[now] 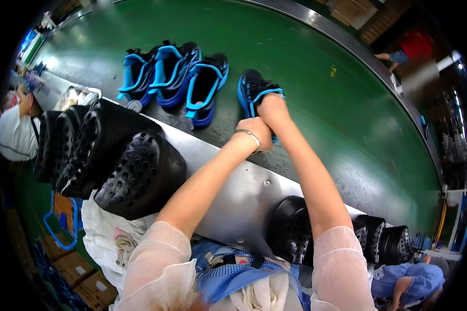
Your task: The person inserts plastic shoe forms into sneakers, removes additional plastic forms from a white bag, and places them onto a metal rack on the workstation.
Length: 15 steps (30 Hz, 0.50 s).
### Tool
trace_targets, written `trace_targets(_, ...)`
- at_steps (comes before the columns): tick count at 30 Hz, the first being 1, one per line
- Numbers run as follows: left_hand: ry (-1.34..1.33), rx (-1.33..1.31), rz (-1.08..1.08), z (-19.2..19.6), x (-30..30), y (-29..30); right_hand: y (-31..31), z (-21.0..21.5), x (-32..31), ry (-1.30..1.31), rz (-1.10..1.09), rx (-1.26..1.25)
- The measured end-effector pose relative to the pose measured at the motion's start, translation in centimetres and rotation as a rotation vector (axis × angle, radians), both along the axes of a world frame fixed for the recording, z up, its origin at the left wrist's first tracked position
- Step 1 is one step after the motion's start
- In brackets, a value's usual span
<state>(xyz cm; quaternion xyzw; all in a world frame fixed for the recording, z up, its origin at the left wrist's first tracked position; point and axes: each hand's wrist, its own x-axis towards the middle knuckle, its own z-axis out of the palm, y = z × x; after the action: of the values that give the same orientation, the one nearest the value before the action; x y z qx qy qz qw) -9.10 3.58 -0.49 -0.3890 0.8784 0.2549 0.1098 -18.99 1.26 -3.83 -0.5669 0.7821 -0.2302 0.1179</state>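
A black sneaker (250,85) with bright blue trim and sole sits on the green conveyor belt in front of me, toe pointing away. My left hand (257,133), with a bracelet at the wrist, is closed around its heel end. My right hand (273,110) reaches into the shoe's opening from above, its fingers hidden inside. To the left stand more sneakers of the same kind: the nearest sneaker (205,93), a middle sneaker (174,75) and a far-left sneaker (137,78).
Black perforated containers (140,171) line the metal ledge (238,192) at left; more black perforated containers (290,230) stand at right. A metal rail (316,18) borders the belt's far side. Other people sit at left, far right and lower right. Cardboard boxes (91,282) lie lower left.
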Motion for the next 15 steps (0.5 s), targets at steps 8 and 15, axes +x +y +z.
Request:
trace_targets(8,-0.095,-0.055,-0.036,-0.8,-1.0,0.3,2.9,2.7,-0.9,-0.139,0.074,0.164)
trace_targets(15,0.059,-0.095,-0.027,-0.3,0.5,-1.3,22.3,15.2,0.4,-0.072,0.386,-0.183)
